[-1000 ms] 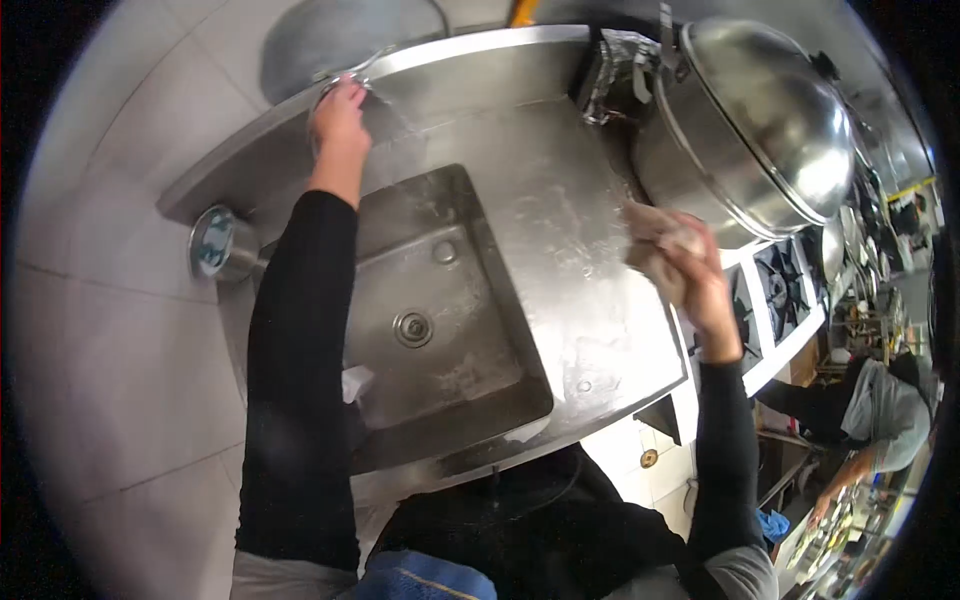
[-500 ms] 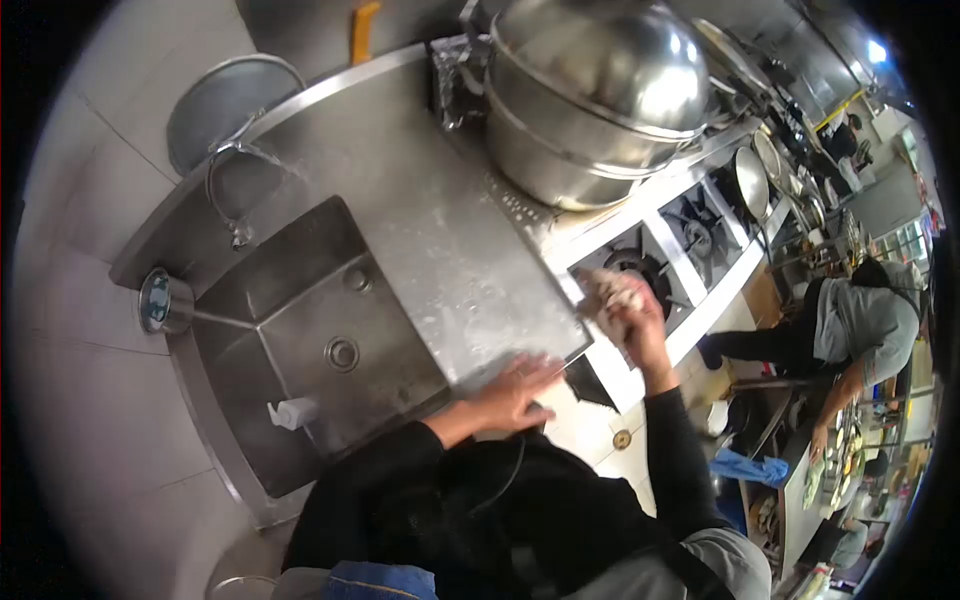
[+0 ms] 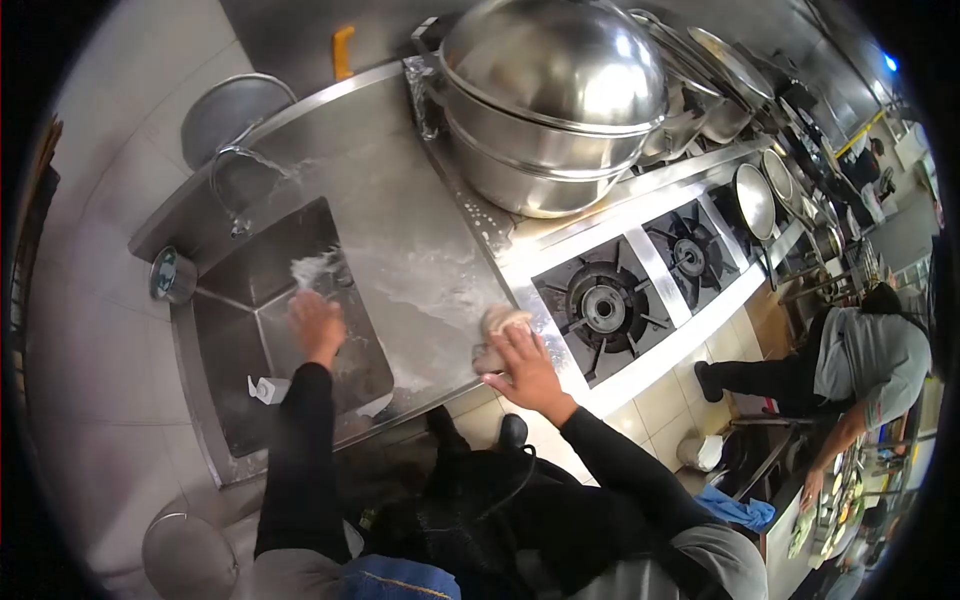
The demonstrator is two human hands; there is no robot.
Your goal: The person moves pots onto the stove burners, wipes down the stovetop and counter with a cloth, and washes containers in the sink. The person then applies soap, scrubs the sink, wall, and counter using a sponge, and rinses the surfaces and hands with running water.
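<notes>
My right hand (image 3: 527,368) lies over a crumpled light-coloured cloth (image 3: 492,355), holding it against the steel counter (image 3: 420,240) at the corner beside the stove. Over the sink (image 3: 225,350) is my left hand (image 3: 318,325), slightly blurred, its fingers stretched out with nothing seen in them. A splash of water (image 3: 320,268) shows just beyond those fingertips. Wet streaks and whitish smears cover the counter between my hands. A white pump bottle (image 3: 267,389) stands in the sink, left of my left arm.
A large domed steel steamer pot (image 3: 550,130) stands at the back by gas burners (image 3: 602,308). The faucet (image 3: 238,190) curves over the sink, with a metal cup (image 3: 172,275) on the rim. Pans (image 3: 752,200) line the stove's far side. Another person (image 3: 865,350) works at the right.
My left hand has moved from the counter's front edge out over the sink, and water is splashing there. My right hand has brought the cloth from above the stove edge down onto the counter.
</notes>
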